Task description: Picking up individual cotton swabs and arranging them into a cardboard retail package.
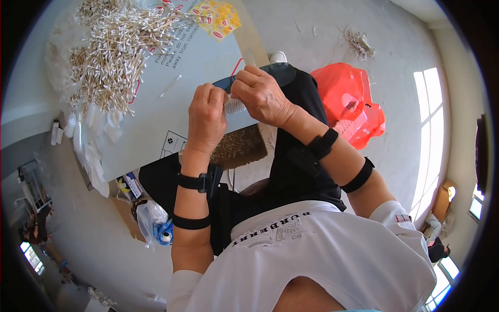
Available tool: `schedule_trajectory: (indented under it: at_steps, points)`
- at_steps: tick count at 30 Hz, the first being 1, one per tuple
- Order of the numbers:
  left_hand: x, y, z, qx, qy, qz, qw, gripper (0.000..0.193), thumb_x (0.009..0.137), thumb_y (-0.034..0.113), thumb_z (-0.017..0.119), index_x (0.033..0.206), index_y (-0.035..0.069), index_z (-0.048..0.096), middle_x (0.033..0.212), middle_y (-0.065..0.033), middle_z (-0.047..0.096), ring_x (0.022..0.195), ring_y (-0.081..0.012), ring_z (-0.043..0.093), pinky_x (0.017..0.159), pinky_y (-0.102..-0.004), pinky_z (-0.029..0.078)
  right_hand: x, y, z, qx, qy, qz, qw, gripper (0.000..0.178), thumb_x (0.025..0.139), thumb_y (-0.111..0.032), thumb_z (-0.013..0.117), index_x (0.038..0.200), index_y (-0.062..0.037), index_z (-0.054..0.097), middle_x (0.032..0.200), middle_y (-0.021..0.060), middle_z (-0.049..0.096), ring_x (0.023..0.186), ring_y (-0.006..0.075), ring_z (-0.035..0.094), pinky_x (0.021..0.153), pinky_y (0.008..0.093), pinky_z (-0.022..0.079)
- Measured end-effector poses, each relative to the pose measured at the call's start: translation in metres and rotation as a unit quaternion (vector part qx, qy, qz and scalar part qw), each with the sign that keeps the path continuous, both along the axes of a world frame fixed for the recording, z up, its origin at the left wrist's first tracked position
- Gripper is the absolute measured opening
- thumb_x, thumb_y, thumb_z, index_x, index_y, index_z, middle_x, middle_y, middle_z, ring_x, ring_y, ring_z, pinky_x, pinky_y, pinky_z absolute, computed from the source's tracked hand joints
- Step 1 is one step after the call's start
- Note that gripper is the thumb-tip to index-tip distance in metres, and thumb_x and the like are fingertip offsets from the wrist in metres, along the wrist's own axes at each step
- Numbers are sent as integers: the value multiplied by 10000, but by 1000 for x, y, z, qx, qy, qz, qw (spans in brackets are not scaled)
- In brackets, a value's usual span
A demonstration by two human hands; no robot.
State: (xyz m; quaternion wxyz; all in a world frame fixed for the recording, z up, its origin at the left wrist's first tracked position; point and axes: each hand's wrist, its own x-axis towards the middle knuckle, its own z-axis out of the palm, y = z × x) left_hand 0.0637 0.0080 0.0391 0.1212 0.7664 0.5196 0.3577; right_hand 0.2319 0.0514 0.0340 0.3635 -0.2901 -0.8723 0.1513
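Note:
My left hand (pixel 207 117) and my right hand (pixel 262 99) meet above the near edge of the board-topped table, fingertips pinched close together. Between them hangs a small clear packet (pixel 235 106) with a white ribbed row showing, perhaps cotton swab tips. Both hands seem to grip its upper edge, though the fingers cover most of that part. A large heap of cotton swabs (pixel 119 49) lies to the far left. One loose swab (pixel 170 86) rests on the tabletop (pixel 150 117), left of my hands.
Below my hands stands an open brown box (pixel 241 145) with small pale bits inside. Yellow printed labels (pixel 217 20) lie at the far edge, clear plastic bags (pixel 93 151) at the left. A red plastic bag (pixel 343 88) and scattered swabs (pixel 358 42) are on the floor, right.

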Motion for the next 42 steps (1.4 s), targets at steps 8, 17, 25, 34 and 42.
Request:
schedule_trajectory:
  at_steps: [8,17,25,34,42]
  points:
    - [-15,-1,7,-64,-80,-16,995,123,781,-110,630,843,-26,565,790,-107,564,671,-251,570,599,-341,471,3,0,0,-16,-4,-16,1000,162,714,-65,689,757,-46,533,781,88,510,764,284,528,701,372,472]
    - [-16,-7,1,-94,-123,26,988,118,758,-101,580,830,-7,574,786,-123,580,656,-296,585,590,-366,484,1,-2,-1,-40,26,-9,999,160,719,-14,698,769,-37,548,775,90,518,760,302,520,680,394,461]
    - [-12,-8,1,-105,-153,32,982,114,748,-96,585,824,-10,577,779,-107,577,642,-249,582,577,-338,476,3,-4,-3,-53,24,-12,998,159,732,-18,698,770,-34,544,773,95,514,763,306,524,691,394,465]
    - [-11,-4,-8,-81,-138,8,987,107,776,-83,627,808,-6,559,756,-64,548,616,-156,531,561,-269,440,-1,-6,-4,-57,39,-5,998,143,729,-66,696,764,-46,559,797,92,530,779,290,539,702,384,475]
    - [-7,-9,-11,-69,-140,23,988,108,750,-78,612,785,-3,543,737,-91,554,608,-220,544,562,-317,454,-8,-4,-7,-126,44,29,991,101,718,-20,678,776,-36,596,770,84,534,779,289,551,700,381,480]
